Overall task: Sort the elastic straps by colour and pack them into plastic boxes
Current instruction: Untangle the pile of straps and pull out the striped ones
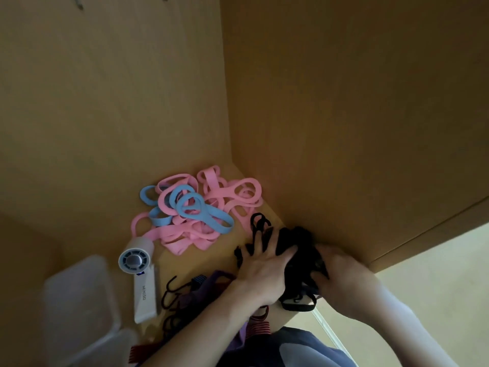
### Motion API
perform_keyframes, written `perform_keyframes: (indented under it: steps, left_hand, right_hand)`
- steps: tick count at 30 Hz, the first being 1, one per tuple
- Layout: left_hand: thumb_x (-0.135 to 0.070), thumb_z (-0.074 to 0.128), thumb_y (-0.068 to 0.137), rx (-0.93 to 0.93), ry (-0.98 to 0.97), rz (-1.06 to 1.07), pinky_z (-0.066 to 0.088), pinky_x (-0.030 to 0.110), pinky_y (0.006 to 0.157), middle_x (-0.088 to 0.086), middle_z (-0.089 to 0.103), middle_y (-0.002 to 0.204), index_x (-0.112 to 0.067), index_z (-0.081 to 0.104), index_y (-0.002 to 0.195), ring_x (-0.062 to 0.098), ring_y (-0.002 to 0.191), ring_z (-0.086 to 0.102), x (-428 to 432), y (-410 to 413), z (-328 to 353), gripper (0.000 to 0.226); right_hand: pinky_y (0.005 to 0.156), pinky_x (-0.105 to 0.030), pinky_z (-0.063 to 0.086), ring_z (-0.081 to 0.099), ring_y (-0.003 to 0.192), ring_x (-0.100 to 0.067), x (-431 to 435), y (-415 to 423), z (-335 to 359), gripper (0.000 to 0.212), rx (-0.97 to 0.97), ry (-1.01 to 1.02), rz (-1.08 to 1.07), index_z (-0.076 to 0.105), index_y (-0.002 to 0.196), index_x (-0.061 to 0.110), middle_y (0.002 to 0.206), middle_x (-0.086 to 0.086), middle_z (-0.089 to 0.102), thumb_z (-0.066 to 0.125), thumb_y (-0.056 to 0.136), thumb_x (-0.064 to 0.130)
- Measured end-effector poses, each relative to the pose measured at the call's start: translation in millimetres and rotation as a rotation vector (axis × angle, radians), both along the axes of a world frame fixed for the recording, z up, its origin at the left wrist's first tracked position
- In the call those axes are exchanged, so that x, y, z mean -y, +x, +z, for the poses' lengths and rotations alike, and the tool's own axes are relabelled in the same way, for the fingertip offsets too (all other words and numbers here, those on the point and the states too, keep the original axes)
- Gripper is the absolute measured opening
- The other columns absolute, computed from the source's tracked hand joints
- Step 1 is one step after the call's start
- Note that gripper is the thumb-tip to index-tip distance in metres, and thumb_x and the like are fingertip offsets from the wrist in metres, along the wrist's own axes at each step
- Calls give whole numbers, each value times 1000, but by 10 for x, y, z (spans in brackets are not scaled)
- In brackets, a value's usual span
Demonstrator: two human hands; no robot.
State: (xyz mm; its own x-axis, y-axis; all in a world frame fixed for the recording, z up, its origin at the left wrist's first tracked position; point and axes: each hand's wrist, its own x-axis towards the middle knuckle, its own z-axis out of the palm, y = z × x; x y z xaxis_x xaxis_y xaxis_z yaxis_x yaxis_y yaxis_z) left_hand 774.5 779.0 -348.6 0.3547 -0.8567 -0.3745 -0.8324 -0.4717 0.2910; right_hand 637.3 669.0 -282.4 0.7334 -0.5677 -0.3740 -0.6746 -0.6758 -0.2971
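Black straps point(296, 239) bunched at 5 o'clock, against the wall point(344, 128). Left hand point(264, 263) flat, fingers spread, pinning them; right hand point(341, 274) curled in, gripping the bundle (probably gathering one colour). Plastic box point(79, 295) sits at 8 o'clock.

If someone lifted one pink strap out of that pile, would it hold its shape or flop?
Probably flop: the pink straps lie in loose, flat loops. They look thin, so likely light. Because they overlap each other and the blue straps, a neighbour may well drag along.
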Motion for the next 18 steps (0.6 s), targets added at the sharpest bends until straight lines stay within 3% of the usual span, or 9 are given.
perform_keyframes:
  steps: [2,4,6,8,9,11,14,16,18]
  left_hand:
    - [-23,49,95,32,13,-26,5,69,118,4,-12,167,-43,10,155,40,152,-14,66,-48,-57,74]
    - [-27,48,94,-35,-33,-27,-1,65,120,0,-11,168,-40,5,156,32,153,-18,79,-50,-42,77]
    - [-25,52,89,-245,-103,11,-3,54,123,-9,-8,168,-37,1,158,18,154,-16,41,83,39,87]
    - [-16,59,80,-489,-190,121,13,39,126,-12,14,166,-33,21,157,9,154,7,-46,335,98,88]
    - [-14,61,76,-564,-236,213,26,34,122,-12,30,160,-34,39,150,8,149,24,-93,478,123,79]
    - [-9,60,75,-574,-329,419,43,28,106,-10,51,140,-31,61,126,9,129,48,-145,717,157,56]
    - [5,60,78,-255,-391,436,44,21,84,-4,51,126,-20,61,123,12,108,51,-92,1037,55,51]
    - [1,63,79,-92,-302,256,44,30,101,-3,41,143,-26,54,138,20,130,43,-8,1178,-57,65]
    - [-6,66,81,-13,-138,124,30,41,119,-3,26,157,-35,46,146,24,146,23,84,1235,-170,73]
  right_hand:
    - [74,-28,50,63,96,-20,-37,-59,111,25,176,-203,-20,57,119,30,115,8,59,52,95,33]
    - [85,-25,48,57,111,-20,-95,-8,27,37,449,-185,73,57,130,27,128,6,54,57,93,30]
    - [117,-32,29,27,147,-18,-111,116,-245,60,450,-110,229,37,152,26,160,7,29,51,96,42]
    - [126,-41,5,-6,155,-14,-93,222,-625,72,362,-90,313,11,160,31,168,11,0,33,98,59]
    - [126,-43,1,-12,154,-15,-75,262,-787,74,333,-103,331,3,160,34,168,13,-5,27,98,65]
    - [125,-46,1,-9,155,-18,-52,304,-990,75,322,-148,354,7,160,36,168,12,3,27,97,70]
    - [123,-48,12,14,154,-26,-34,341,-1077,68,362,-202,371,40,150,28,161,4,34,48,92,62]
    - [121,-50,19,27,150,-29,-41,334,-1110,65,390,-231,366,51,141,22,150,0,48,58,84,54]
    - [119,-51,24,33,146,-31,-68,305,-1138,64,408,-247,344,56,135,20,145,-1,53,62,80,50]
